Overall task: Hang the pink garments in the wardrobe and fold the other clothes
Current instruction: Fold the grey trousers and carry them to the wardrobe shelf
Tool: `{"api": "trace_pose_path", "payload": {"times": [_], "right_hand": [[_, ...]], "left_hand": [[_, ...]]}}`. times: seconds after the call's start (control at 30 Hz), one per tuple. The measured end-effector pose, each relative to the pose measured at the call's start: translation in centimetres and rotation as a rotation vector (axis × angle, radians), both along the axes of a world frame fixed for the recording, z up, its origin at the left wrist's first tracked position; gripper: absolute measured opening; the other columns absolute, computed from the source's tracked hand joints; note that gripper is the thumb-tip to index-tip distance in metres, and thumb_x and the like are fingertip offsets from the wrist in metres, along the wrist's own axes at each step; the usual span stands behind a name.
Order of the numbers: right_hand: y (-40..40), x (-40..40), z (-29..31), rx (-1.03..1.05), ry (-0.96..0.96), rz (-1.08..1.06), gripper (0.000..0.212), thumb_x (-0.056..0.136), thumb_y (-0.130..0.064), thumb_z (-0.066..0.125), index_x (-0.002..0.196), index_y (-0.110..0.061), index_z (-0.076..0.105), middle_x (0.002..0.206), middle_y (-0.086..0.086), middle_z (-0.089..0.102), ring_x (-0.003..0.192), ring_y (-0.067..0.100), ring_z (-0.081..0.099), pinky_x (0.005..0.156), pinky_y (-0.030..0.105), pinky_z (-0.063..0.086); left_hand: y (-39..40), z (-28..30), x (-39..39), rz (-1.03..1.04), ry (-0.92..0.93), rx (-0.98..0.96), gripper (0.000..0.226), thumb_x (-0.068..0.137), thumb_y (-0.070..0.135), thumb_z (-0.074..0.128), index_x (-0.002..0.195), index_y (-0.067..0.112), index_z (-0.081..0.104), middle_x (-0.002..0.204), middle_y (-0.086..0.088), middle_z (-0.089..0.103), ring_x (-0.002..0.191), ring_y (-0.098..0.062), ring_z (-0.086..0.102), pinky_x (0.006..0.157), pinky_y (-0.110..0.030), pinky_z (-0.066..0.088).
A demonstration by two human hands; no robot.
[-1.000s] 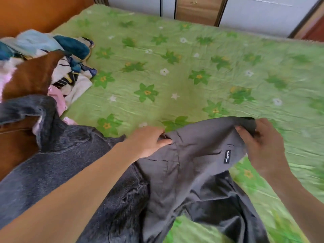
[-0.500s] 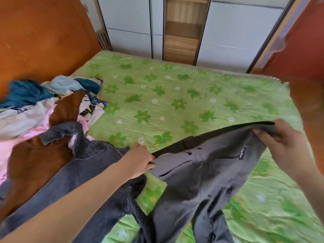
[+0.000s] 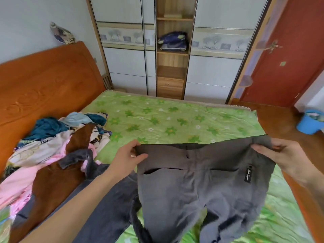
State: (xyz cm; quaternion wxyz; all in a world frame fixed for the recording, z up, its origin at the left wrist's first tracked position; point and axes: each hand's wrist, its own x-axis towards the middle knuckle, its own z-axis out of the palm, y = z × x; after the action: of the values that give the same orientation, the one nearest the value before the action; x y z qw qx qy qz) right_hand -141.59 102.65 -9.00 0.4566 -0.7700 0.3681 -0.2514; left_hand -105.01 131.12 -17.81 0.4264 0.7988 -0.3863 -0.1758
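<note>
Over a green floral bed (image 3: 157, 120), the left hand (image 3: 126, 157) and right hand (image 3: 284, 155) each pinched the waistband of grey trousers (image 3: 201, 181), stretched between them.

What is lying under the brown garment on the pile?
Under the brown garment lie pink clothes and, near its lower edge, dark jeans. Anything deeper in the pile is covered.

Bed (image 3: 175, 120) open across the middle and far side, hands could pass there. Clothes pile (image 3: 52, 146) blocks the left by the headboard (image 3: 43, 81). Grey trousers (image 3: 201, 181), held spread, screen the near edge.
</note>
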Motion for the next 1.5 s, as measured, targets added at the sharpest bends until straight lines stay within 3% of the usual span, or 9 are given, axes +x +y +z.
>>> {"api": "trace_pose_path", "payload": {"times": [0.1,0.33,0.63,0.9,1.03,1.1,1.27,1.4,1.5], "right_hand": [[0.7,-1.0,2.1,0.060,-0.014,0.004,0.013,0.093,-0.009,0.069,0.094,-0.005,0.082,0.094,0.013,0.080,0.076,0.017,0.075,0.066,0.022,0.061],[3.7,-0.7,4.6,0.050,-0.113,-0.066,0.028,0.098,-0.023,0.062,0.089,-0.004,0.080,0.089,0.016,0.079,0.072,0.018,0.072,0.063,0.021,0.060],[3.0,-0.7,9.1,-0.031,-0.069,-0.234,0.015,0.087,-0.024,0.077,0.095,-0.012,0.082,0.095,0.006,0.080,0.077,0.012,0.075,0.069,0.022,0.062],[-2.4,1.0,20.7,-0.191,-0.002,-0.297,0.009,0.097,-0.007,0.070,0.103,-0.008,0.077,0.068,-0.006,0.074,0.059,0.007,0.068,0.055,0.016,0.058],[-4.2,1.4,23.9,-0.327,-0.020,-0.415,0.016,0.094,-0.020,0.074,0.104,-0.009,0.079,0.078,0.005,0.075,0.069,0.016,0.067,0.067,0.029,0.062],[-3.7,1.5,23.9,-0.469,-0.003,-0.512,0.019,0.093,-0.029,0.071,0.098,-0.013,0.080,0.088,0.013,0.075,0.081,0.026,0.067,0.081,0.042,0.060],[0.0,2.6,19.2,-0.543,-0.094,-0.573,0.028,0.095,-0.027,0.062,0.080,-0.007,0.073,0.067,0.004,0.061,0.073,0.016,0.055,0.066,0.033,0.045],[4.1,4.9,14.0,-0.545,-0.185,-0.544,0.034,0.096,-0.031,0.058,0.077,-0.004,0.066,0.065,0.000,0.066,0.063,0.005,0.054,0.063,0.036,0.046],[8.0,6.5,11.0,-0.612,-0.216,-0.509,0.036,0.102,-0.021,0.059,0.071,-0.004,0.055,0.058,0.011,0.055,0.056,0.023,0.045,0.062,0.044,0.036]], "left_hand": [[0.5,2.9,-0.1,0.004,0.218,-0.157,0.038,0.091,0.015,0.081,0.114,0.037,0.061,0.093,-0.013,0.074,0.087,-0.032,0.069,0.077,-0.043,0.059],[0.7,7.2,1.0,-0.057,0.577,-0.099,0.018,0.102,0.024,0.068,0.116,0.016,0.076,0.108,0.002,0.081,0.096,-0.009,0.076,0.076,-0.023,0.061],[-2.5,12.6,2.0,-0.062,0.477,-0.152,0.010,0.100,0.016,0.070,0.106,0.016,0.077,0.098,-0.001,0.081,0.086,-0.013,0.075,0.074,-0.025,0.062],[-8.4,23.5,2.5,0.045,0.495,-0.332,0.028,0.081,-0.001,0.085,0.106,0.005,0.072,0.094,-0.010,0.076,0.061,-0.009,0.074,0.052,-0.020,0.057],[-10.7,27.8,2.2,0.103,0.500,-0.444,0.056,0.074,0.000,0.091,0.123,0.004,0.064,0.111,-0.013,0.073,0.088,-0.022,0.074,0.061,-0.025,0.059],[-11.4,28.6,1.0,0.096,0.516,-0.495,0.048,0.077,-0.003,0.088,0.116,0.009,0.064,0.101,-0.010,0.073,0.077,-0.017,0.071,0.052,-0.022,0.057],[-12.4,25.8,-3.2,0.133,0.666,-0.554,0.028,0.084,-0.002,0.082,0.107,0.008,0.068,0.098,-0.012,0.075,0.069,-0.016,0.070,0.047,-0.022,0.055],[-13.8,20.7,-7.6,0.116,0.649,-0.543,0.017,0.094,0.010,0.076,0.110,0.010,0.073,0.102,-0.007,0.076,0.086,-0.020,0.072,0.061,-0.023,0.053],[-14.1,17.9,-11.1,0.063,0.588,-0.597,0.013,0.096,0.008,0.073,0.086,0.016,0.073,0.087,-0.003,0.073,0.084,-0.019,0.065,0.076,-0.031,0.052]]}}
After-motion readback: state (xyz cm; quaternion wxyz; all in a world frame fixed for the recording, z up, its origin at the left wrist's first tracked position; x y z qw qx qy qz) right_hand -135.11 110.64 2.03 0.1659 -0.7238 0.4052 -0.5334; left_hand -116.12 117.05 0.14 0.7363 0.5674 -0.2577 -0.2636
